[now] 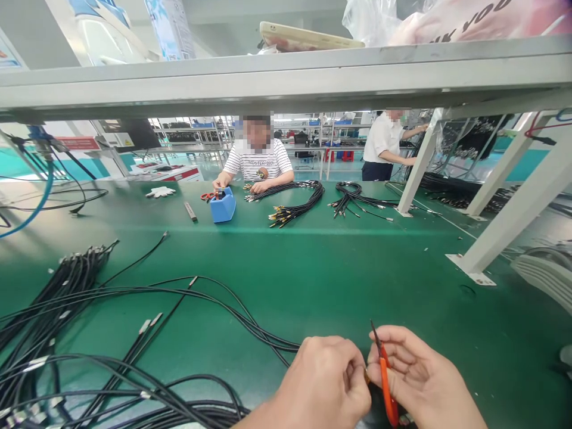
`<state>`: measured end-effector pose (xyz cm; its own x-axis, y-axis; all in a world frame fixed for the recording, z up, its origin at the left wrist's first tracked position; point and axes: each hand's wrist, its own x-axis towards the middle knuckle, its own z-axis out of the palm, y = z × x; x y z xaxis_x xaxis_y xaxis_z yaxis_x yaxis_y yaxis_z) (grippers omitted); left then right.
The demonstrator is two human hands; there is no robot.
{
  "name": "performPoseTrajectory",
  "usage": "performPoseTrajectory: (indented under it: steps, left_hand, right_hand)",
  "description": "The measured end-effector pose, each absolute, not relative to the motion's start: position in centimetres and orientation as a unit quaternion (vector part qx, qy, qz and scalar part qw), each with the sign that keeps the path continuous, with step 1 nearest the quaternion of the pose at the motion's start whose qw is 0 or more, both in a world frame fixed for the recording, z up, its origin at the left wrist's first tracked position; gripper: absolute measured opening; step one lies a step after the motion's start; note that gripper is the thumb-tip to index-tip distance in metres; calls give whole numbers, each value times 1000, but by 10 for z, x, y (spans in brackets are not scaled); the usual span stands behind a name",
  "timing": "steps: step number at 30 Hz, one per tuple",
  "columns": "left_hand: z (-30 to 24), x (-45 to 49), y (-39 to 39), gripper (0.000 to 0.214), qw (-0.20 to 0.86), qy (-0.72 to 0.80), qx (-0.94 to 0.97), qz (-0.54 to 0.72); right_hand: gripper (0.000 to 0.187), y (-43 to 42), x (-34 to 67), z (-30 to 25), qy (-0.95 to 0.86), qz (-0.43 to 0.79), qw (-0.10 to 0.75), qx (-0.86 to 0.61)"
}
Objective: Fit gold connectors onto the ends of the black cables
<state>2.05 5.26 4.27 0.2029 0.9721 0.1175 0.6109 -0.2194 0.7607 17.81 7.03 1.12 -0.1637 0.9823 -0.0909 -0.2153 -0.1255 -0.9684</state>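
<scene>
1. A long workbench (pixel 313 268) topped with a smooth green mat runs through a bright factory hall, under a grey metal shelf (pixel 286 77) on slanted white struts.
2. At the near edge, the left hand (pixel 326 381) is closed, its fingers pinched on the end of a thin black cable (pixel 268 341) that trails off to the left.
3. Just beside it, the right hand (pixel 422 381) curls around slim orange-handled cutters (pixel 385 372), tips pointing up.
4. Glossy black cable bundles (pixel 67 286), banded with pale sleeves, sprawl across the near left corner.
5. At the far edge, a seated co-worker (pixel 259 161) in a striped shirt handles gold-tipped cables (pixel 295 205) beside a blue plastic box (pixel 222 205); its contents cannot be made out.
6. A white glove (pixel 159 191) lies left of the box.
</scene>
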Motion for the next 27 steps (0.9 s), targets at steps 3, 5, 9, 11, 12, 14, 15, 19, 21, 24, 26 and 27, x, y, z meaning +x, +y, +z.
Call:
performPoseTrajectory:
  steps: [3, 5, 9, 11, 12, 14, 15, 19, 21, 24, 26, 27]
  left_hand:
    - [50, 15, 52, 23, 418, 548, 659, 302]
    - [55, 11, 52, 25, 478, 530, 635, 295]
    - [58, 13, 53, 21, 452, 539, 645, 298]
    - [58, 17, 53, 21, 414, 551, 663, 293]
    - [56, 19, 54, 21, 392, 556, 674, 288]
    - [52, 22, 54, 21, 348, 561, 696, 283]
    - [50, 23, 53, 20, 331, 562, 702, 286]
    - [44, 23, 52, 16, 349, 566, 679, 310]
    - [46, 20, 53, 16, 406, 561, 650, 312]
    - [55, 11, 54, 19, 471, 538, 637, 288]
    - [61, 5, 55, 21, 470, 518, 663, 268]
    - [63, 2, 55, 21, 465, 507, 676, 262]
  right_hand:
    - [43, 73, 178, 8, -442, 629, 494, -407]
    - [43, 74, 179, 7, -438, 639, 492, -398]
    - [45, 72, 179, 9, -421, 653, 483, -405]
    - [45, 71, 178, 10, -418, 648, 484, -414]
    - [45, 70, 178, 10, -419, 645, 484, -417]
    - [46, 69, 178, 10, -422, 641, 483, -423]
    - [46, 68, 178, 10, -426, 639, 480, -425]
    - [46, 68, 177, 11, -424, 652, 468, -420]
    - [46, 69, 178, 11, -409, 663, 472, -413]
    - [47, 70, 179, 11, -399, 664, 480, -412]
    - [47, 71, 179, 11, -396, 664, 481, -413]
    - [48, 72, 180, 11, -393, 666, 482, -411]
